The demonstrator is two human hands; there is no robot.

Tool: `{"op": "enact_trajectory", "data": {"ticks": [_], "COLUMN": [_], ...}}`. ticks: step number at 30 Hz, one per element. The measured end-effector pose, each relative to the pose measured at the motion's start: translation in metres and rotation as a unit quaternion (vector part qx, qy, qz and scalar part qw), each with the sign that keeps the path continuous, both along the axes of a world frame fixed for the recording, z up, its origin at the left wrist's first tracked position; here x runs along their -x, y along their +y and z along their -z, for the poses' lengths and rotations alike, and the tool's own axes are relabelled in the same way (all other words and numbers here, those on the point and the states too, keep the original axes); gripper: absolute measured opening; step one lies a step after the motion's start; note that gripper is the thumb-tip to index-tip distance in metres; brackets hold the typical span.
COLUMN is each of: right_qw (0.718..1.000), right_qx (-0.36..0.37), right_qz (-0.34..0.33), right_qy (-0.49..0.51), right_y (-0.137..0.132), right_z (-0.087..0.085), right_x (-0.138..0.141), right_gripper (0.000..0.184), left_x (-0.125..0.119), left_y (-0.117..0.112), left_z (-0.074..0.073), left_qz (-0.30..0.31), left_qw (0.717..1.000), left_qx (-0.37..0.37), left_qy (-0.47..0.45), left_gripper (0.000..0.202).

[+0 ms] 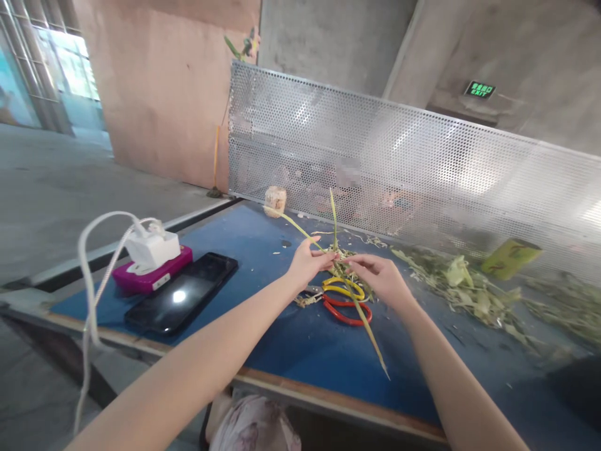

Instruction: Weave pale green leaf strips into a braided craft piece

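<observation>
My left hand [306, 264] pinches long, thin green-yellow leaf strips [298, 227] that cross between my hands. From the other side, the fingers of my right hand [382, 279] close on the strips near the crossing. One strip end points up towards the mesh panel, one runs up to the left, and a long one [374, 341] trails down towards the table's front edge. Just below my hands lie scissors [348, 321] with a yellow and a red handle loop, partly under the strip. Dry plant scraps [307, 300] lie around them.
A black phone [183, 293] lies at left beside a magenta power strip [176, 263] with a white charger and cables. A pale cylindrical block [275, 202] stands by the perforated metal panel [399, 150]. Leaf scraps [474, 294] and a yellow-green box [511, 258] are at right.
</observation>
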State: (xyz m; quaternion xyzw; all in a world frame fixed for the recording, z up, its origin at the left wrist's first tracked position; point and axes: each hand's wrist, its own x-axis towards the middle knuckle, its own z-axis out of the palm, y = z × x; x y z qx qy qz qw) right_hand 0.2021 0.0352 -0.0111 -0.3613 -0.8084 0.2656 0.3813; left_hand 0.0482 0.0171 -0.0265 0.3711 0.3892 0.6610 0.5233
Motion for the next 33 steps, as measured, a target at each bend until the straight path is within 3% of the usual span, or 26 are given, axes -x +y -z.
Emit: {"op": "enact_trajectory", "data": {"ticks": [2,6,13,23,33], "right_qw": [0.999,0.992,0.987,0.941,0.901], "right_qx": [0.005,-0.062,-0.152,-0.312,-0.376], "right_qz": [-0.044,-0.107,-0.016,-0.078,-0.063], "right_qy": [0.001,-0.025,-0.046,-0.104,-0.205], "right_y": [-0.005,-0.009,0.004,0.004,0.0], "right_z": [-0.002,0.004,0.016,0.015,0.011], "right_x": [0.002,0.007,0.008,0.004,0.0], "right_gripper": [0.024,0.028,0.029,0.026,0.027], "left_x": [-0.001,-0.001,0.0,0.0,0.002], "left_y": [0.0,0.001,0.002,0.003,0.003], "left_z": [0.0,0.002,0.002,0.001,0.0], "left_qz": [0.011,0.026,0.065,0.064,0.074], "left_qw": [1.0,0.999,0.995,0.991,0.988], "left_qx": [0.009,0.019,0.026,0.042,0.021], "left_qy": [-0.007,-0.026,-0.069,-0.113,-0.138], "left_gripper": [0.066,0.057,0.047,0.033,0.026]}}
